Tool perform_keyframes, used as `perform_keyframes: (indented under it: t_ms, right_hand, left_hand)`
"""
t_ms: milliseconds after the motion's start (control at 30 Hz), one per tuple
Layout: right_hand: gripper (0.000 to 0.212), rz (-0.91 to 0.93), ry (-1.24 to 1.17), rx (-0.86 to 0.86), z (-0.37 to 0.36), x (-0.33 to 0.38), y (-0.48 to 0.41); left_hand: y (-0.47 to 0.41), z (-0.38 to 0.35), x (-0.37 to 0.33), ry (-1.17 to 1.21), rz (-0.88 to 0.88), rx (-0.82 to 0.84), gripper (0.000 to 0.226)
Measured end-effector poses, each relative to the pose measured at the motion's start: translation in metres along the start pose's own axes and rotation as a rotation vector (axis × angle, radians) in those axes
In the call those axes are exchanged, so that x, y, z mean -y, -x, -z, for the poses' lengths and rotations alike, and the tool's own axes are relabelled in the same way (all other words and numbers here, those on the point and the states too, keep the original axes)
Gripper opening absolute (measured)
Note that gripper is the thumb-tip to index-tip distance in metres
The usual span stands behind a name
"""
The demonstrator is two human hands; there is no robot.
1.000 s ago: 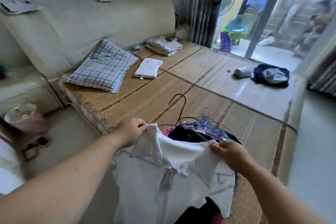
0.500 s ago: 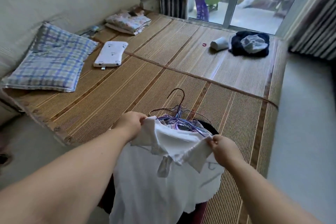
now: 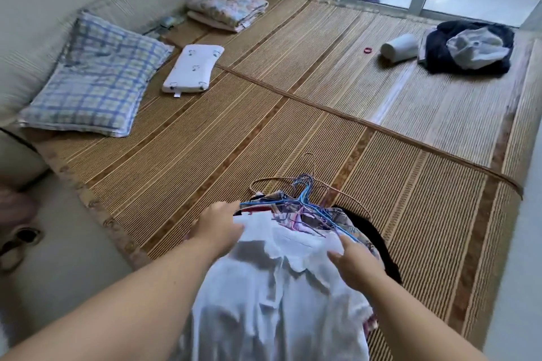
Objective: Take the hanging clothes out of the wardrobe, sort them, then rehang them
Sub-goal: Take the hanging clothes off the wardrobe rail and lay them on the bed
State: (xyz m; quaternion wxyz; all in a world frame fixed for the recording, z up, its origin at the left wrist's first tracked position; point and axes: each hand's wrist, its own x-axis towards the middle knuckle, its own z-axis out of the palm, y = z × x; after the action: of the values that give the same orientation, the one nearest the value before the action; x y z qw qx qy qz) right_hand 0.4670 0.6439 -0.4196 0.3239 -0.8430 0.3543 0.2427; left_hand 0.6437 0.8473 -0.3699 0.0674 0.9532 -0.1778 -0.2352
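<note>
A white shirt (image 3: 264, 296) lies spread over a pile of clothes on wire hangers (image 3: 305, 199) at the near edge of the bed's straw mat (image 3: 264, 126). My left hand (image 3: 220, 226) holds the shirt's left shoulder at the top of the pile. My right hand (image 3: 355, 264) pinches the collar area on the right. Dark and patterned garments (image 3: 378, 243) show under the shirt, mostly hidden by it.
A blue plaid pillow (image 3: 93, 79), a small white pillow (image 3: 192, 69) and folded floral bedding (image 3: 227, 7) lie at the bed's left and back. A dark clothes heap (image 3: 466, 47) and a white cup (image 3: 400, 48) sit far right. Slippers (image 3: 17, 243) are on the floor left.
The shirt has come down from being held up and now lies flat on the pile. My view has tilted down and closer to the bed.
</note>
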Motion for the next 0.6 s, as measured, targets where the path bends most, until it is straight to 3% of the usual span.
perform_keyframes:
  t_ms: [133, 267, 600]
  right_hand:
    - [0.059, 0.103, 0.032, 0.051, -0.016, 0.026, 0.012]
    - [0.056, 0.334, 0.109, 0.030, -0.011, 0.083, 0.040]
    - [0.056, 1.037, 0.284, -0.110, -0.011, 0.304, 0.173]
  left_hand:
    - [0.035, -0.014, 0.013, 0.045, 0.001, 0.082, 0.060]
    - [0.078, -0.001, 0.034, 0.030, 0.006, 0.099, 0.066]
    - [0.213, 0.148, 0.129, -0.008, 0.071, -0.366, 0.065]
